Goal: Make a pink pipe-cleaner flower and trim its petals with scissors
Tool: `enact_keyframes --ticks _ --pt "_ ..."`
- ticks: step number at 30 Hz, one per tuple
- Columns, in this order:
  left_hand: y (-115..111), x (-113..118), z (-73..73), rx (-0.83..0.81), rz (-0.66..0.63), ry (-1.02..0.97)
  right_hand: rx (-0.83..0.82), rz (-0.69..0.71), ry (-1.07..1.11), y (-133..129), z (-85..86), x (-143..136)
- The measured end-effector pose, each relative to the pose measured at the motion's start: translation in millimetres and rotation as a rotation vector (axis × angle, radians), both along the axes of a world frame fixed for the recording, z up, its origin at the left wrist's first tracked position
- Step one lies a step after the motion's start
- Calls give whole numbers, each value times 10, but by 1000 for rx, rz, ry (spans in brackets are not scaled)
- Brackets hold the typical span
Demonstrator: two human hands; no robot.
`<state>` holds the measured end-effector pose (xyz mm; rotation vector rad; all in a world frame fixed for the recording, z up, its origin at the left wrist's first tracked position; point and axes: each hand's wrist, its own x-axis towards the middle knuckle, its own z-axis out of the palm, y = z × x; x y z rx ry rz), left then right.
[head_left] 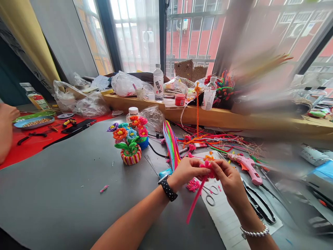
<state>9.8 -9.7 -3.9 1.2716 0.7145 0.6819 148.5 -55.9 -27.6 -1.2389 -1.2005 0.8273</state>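
Both my hands pinch a pink pipe cleaner (195,203) whose upper part is bent into small loops; its free end hangs down toward me. My left hand (188,172), with a dotted watch strap at the wrist, is closed on the left side of the loops. My right hand (229,180), wearing a beaded bracelet, grips them from the right with thumb and fingers. Under the hands lie a pink fuzzy piece (193,185), scissors (210,199) and a lined paper sheet (221,222). A bundle of colourful pipe cleaners (171,146) lies just beyond my left hand.
A pot of pipe-cleaner flowers (130,156) stands left of centre. To the right are a pink glue gun (248,168) and black-handled pliers (260,205). Water bottles (158,85) line the wooden ledge. Another person's arm (6,128) shows at far left.
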Motion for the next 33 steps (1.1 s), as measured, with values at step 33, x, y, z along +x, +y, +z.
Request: enact_keyframes --ticks 33 --pt "171 -134 151 -58 647 -383 -155 378 -76 -93 71 -341"
